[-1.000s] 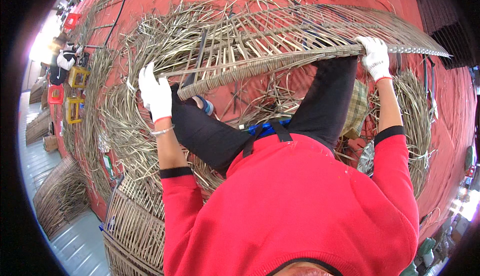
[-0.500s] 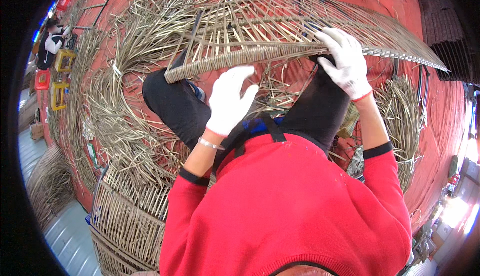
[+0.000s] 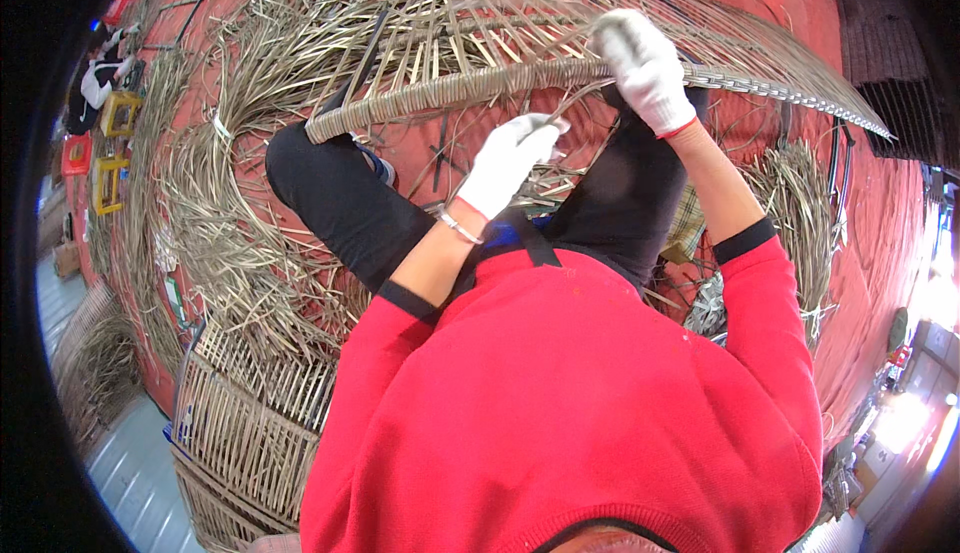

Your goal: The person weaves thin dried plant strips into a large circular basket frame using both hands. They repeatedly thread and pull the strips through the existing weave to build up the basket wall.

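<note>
A large flat woven cane panel (image 3: 470, 38) with a wrapped rim rests across my black-trousered knees. My right hand (image 3: 645, 68), in a white glove, grips the wrapped rim of the panel near its middle. My left hand (image 3: 508, 161), also gloved, sits just below the rim and pinches a thin cane strand (image 3: 570, 105) that runs up toward the right hand. A bracelet shows on my left wrist. I wear a red sweater.
Heaps of loose cane strips (image 3: 230, 223) ring the red floor on the left and right (image 3: 800, 203). Finished woven panels (image 3: 240, 423) are stacked at the lower left. Yellow frames (image 3: 110, 143) stand at the far left.
My left hand has risen from my lap to just under the rim and taken a strand. My right hand slid left along the rim, and the panel now sits closer.
</note>
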A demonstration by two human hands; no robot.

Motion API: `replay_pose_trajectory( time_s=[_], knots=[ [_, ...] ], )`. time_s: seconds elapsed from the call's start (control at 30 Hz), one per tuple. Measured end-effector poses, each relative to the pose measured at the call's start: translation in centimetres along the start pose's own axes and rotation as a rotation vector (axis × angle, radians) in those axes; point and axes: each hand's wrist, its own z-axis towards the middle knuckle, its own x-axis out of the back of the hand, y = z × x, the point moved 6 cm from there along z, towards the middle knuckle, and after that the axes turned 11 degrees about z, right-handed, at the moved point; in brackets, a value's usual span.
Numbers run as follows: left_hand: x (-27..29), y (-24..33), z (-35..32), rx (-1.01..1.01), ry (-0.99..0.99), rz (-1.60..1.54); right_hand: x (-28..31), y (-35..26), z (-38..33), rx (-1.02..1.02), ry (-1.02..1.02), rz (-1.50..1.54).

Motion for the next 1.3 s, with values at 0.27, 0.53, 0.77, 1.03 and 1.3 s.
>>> replay_pose_trajectory(
  time_s=[0.27,0.53,0.77,1.03,1.3],
  knots=[
    [8.8,13.0,-3.1,-0.291,0.157,0.904,9.6,14.4,0.6,-0.668,0.696,1.595],
    [15.3,26.0,-1.9,-0.672,0.343,1.803,32.1,25.1,-6.1,-0.83,0.907,1.032],
    [19.4,29.9,-0.4,-0.673,0.415,1.918,54.4,23.8,-21.8,-1.143,0.14,-1.339],
    [16.0,29.4,3.4,-0.764,0.65,2.124,43.3,6.3,-5.7,-0.643,0.257,-1.453],
    [13.3,32.1,9.6,-0.726,0.773,2.288,-1.2,-3.6,6.5,-0.22,-0.424,0.316]
  ],
)
